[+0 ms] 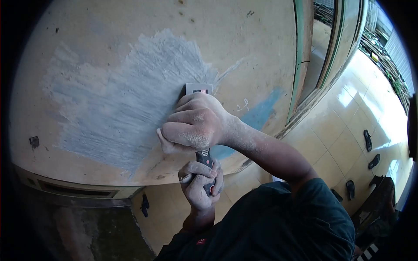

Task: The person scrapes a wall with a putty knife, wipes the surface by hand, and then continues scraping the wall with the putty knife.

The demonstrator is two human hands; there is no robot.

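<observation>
We are closing the left hand (201, 182) tight around the dark handle of the scraper (204, 158), fingers wrapped fully, no gap. At 12 o'clock from it, we are laying the right hand (196, 124) over the upper shaft, fingers curled down and pressing it flat; both hands are dusted grey. The blade (199, 88) is peeking out at 12 o'clock of the right hand, its edge touching the wall (244, 39).

The blade is sitting at the 3 o'clock edge of a big grey scraped patch (130, 100), so we are judging a good part of this section as stripped. Beige paint is ringing the patch at 12, 9 and 6 o'clock, and a blue streak (261, 111) is showing at 3 o'clock of the hands, so plenty looks left.

Further out, a green door frame (298, 56) is standing at 2 o'clock, with a tiled floor (344, 143) at 3 o'clock carrying sandals (368, 140).
</observation>
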